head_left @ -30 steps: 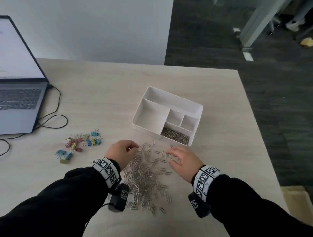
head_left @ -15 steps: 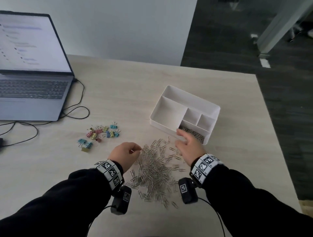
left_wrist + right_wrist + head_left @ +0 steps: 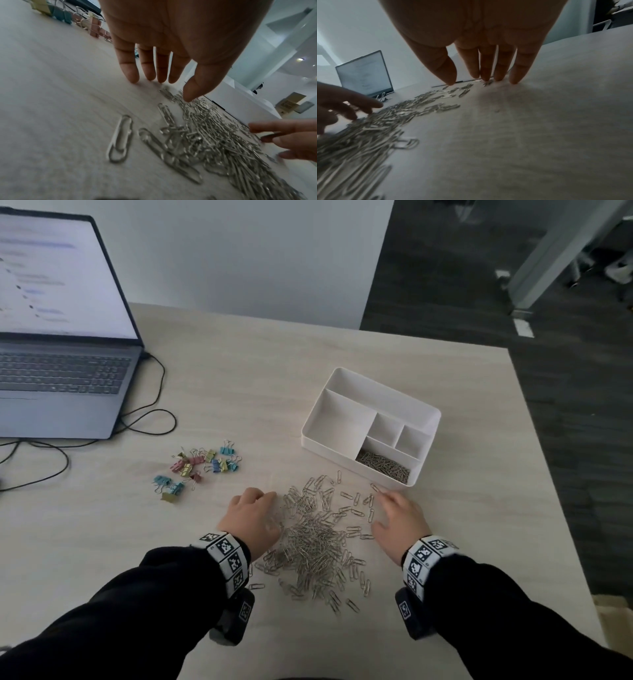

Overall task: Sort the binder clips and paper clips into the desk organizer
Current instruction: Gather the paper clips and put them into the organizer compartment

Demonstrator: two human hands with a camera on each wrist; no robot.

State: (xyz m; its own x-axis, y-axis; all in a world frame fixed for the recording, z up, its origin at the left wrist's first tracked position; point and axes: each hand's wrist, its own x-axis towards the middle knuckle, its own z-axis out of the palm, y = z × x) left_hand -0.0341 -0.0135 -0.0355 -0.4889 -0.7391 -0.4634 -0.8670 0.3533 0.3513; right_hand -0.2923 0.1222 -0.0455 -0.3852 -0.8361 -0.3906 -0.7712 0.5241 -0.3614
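Head view shows the paper clips (image 3: 317, 537) heaped at lower centre of the frame on the desk (image 3: 479, 525), between the left hand (image 3: 251, 520) and the right hand (image 3: 399, 517). Both hands have their fingers (image 3: 130, 67) extended and slightly spread, tips down at the heap's edges, holding nothing. More clips already lie in the near right compartment of the desk organizer (image 3: 371, 428), just beyond the heap. The binder clips (image 3: 202, 465) sit apart, left of centre. I'd judge the paper clips light, stiff and slippery, apt to tangle and scatter; scooping a bunch from the sides should suit better than pinching single ones. Both wrist views are blurred, so whether any fingertip presses a clip is hard to tell.
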